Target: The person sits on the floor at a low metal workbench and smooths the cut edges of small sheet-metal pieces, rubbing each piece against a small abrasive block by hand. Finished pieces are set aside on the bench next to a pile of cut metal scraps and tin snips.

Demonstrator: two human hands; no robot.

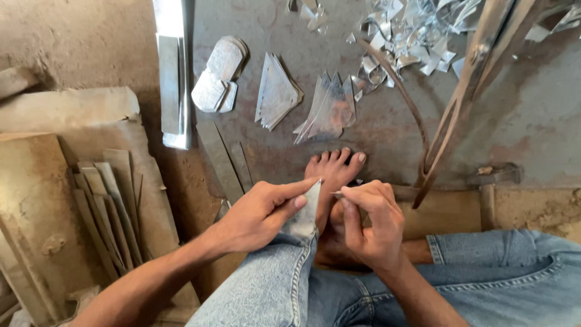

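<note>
My left hand presses a small pointed piece of sheet metal against my jeans-covered knee, thumb and fingers pinching its upper edge. My right hand is closed around a thin pointed tool whose tip shows just right of the piece. My bare foot rests on the floor behind both hands.
On the floor ahead lie stacks of cut metal triangles, rounded pieces, long strips and a heap of offcuts. Large shears stand at right, a hammer beside them. More strips lie left.
</note>
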